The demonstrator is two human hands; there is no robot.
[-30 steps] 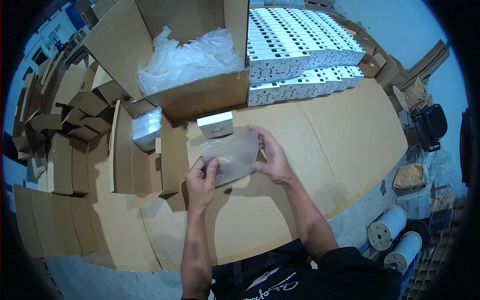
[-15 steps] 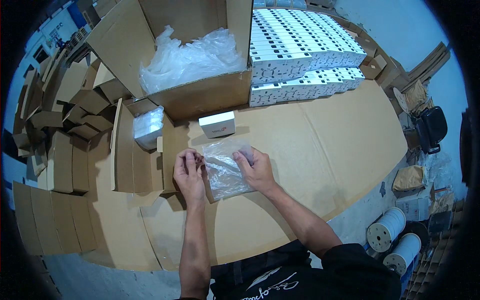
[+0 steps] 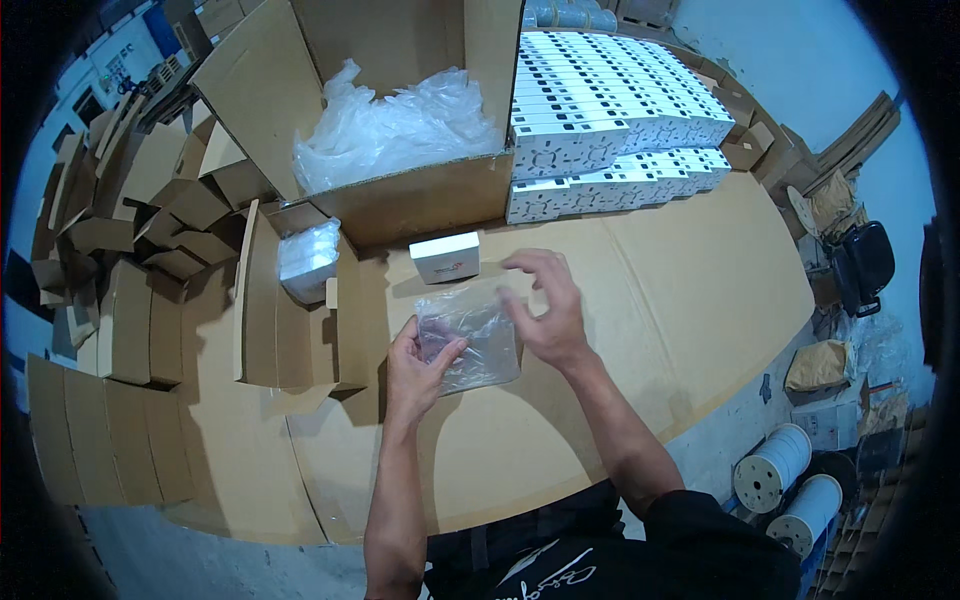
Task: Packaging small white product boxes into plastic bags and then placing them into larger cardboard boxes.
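Plastic bag (image 3: 475, 340) — lower edge apparently loose, room rightward along cardboard (image 3: 690, 300)

Two white spools (image 3: 782, 462), bluish wall (image 3: 800, 70)

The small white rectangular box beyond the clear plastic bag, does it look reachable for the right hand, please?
Probably yes: the right hand is just right of the white box, and nothing seems to stand between; the clear plastic bag, held in the left hand, is nearer the person.

Pale blue wall (image 3: 790, 50) at right, grey floor (image 3: 705, 448), cardboard-covered table (image 3: 690, 320), cool bluish light
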